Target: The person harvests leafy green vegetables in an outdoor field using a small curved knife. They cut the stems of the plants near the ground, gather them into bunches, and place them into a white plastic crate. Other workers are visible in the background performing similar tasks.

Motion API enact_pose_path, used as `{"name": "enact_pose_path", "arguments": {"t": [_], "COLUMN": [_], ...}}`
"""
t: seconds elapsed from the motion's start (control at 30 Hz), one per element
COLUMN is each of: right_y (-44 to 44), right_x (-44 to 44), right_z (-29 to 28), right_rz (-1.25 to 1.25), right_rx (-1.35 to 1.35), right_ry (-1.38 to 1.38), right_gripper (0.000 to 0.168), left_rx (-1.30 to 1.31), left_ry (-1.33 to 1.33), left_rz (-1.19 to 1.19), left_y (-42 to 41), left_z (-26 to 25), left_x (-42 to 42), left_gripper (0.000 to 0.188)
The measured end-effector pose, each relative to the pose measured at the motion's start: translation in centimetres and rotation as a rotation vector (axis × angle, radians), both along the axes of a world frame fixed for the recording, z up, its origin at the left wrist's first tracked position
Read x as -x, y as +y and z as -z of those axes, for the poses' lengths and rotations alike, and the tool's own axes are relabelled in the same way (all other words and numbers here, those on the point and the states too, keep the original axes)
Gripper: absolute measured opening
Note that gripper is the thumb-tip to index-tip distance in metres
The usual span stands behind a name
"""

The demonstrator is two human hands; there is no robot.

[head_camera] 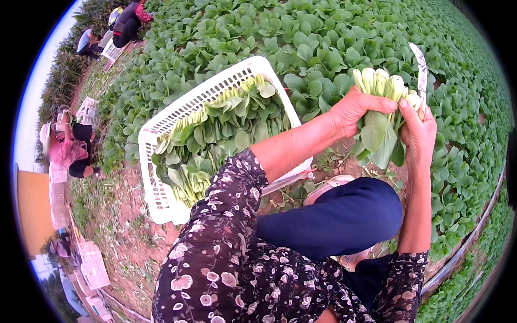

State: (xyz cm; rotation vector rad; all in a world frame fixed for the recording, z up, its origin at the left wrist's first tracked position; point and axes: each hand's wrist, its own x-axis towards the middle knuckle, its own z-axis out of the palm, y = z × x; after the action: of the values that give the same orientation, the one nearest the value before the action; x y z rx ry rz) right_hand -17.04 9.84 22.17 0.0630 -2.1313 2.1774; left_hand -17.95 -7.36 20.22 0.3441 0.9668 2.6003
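Observation:
My left hand (355, 109) grips a bunch of leafy greens, likely bok choy (379, 137), with the pale cut stem ends upward and the leaves hanging down. Against the bunch's right side rests my right hand (418, 129), its thumb near the stems. The same hand holds a curved harvesting knife (421, 72) by its handle, blade pointing up and away from me. To the left of my knees, a white plastic crate (151, 181) carries rows of the same greens, their stems along the crate's sides. My left forearm passes over the crate's near right part.
Dense growing greens (323, 32) spread ahead and right. A person in pink (66, 151) crouches at left; other people (129, 24) work at far left. More crates (93, 264) stand along the dirt strip (133, 250). A pale pipe or edging (464, 254) runs at right.

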Motion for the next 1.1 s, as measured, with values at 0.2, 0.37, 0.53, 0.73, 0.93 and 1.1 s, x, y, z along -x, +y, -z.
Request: {"name": "enact_pose_path", "arguments": {"t": [0.2,0.37,0.53,0.73,0.93,1.1], "right_y": [-10.8,-16.1,-16.2,-18.1,-19.3,-20.0], "right_x": [-0.4,-0.8,-0.2,0.5,0.8,1.1], "right_z": [-3.4,-2.5,-0.1,0.2,-0.7,-1.5], "right_rz": [-0.318,-0.476,-0.512,-0.57,-0.506,-0.528], "right_rx": [-0.223,-0.275,-0.376,-0.379,-0.363,-0.214], "right_ry": [-0.044,-0.083,-0.13,-0.017,0.075,0.081], "right_gripper": [0.035,0.029,0.026,0.027,0.026,0.027], "left_rx": [0.022,0.288,1.033,2.308,2.007,1.851], "left_ry": [0.058,-0.043,-0.155,-0.777,-1.254,-1.371], "left_rz": [-0.31,-0.543,-0.98,-0.874,-1.037,-0.958], "left_y": [-9.1,-20.6,-39.1,-53.2,-52.9,-56.0], "left_z": [-0.8,0.1,0.9,4.8,20.5,21.8], "left_x": [-4.1,-8.6,-13.9,-16.2,-13.1,-11.6], "left_gripper": [0.033,0.034,0.035,0.044,0.11,0.128]}}
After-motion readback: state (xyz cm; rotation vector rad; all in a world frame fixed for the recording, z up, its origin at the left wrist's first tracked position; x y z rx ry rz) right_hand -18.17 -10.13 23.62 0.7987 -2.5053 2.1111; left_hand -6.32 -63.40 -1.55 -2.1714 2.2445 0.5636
